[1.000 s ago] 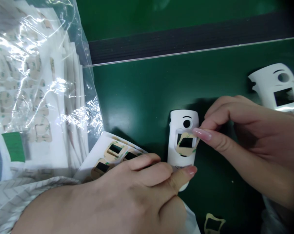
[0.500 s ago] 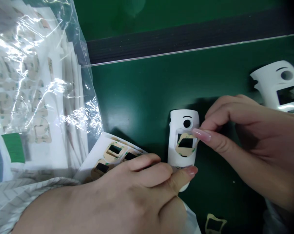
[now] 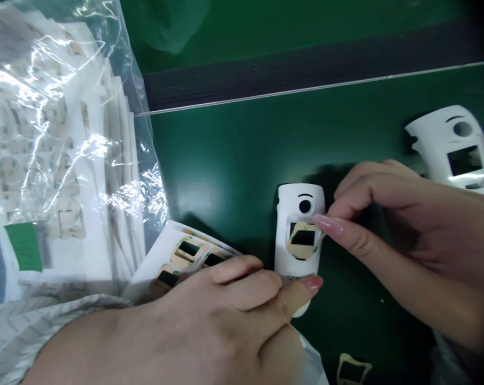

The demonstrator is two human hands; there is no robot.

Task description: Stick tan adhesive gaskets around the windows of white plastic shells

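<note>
A white plastic housing (image 3: 284, 251) with a round hole and a rectangular window lies on the green table. My left hand (image 3: 229, 315) rests across its lower end, one fingertip pressing on it and the other fingers curled; its thumb is hidden. Under that hand is a white backing sheet (image 3: 161, 232) of tan adhesive stickers. Between thumb and forefinger, my right hand (image 3: 358, 219) pinches the right edge of a tan sticker (image 3: 300, 250) with a cut-out. This sticker lies over the housing's window, slightly tilted; whether it is stuck down I cannot tell.
A clear plastic bag (image 3: 145, 155) filled with sticker sheets lies at the left. Another white housing (image 3: 438, 136) is at the right, beyond my right hand. A loose tan frame-shaped piece (image 3: 342, 369) lies near the bottom edge. A dark strip (image 3: 266, 72) crosses behind the green surface.
The view has shifted slightly. Both hands, the sticker and the housing keep nearly the same positions relative to each other.
</note>
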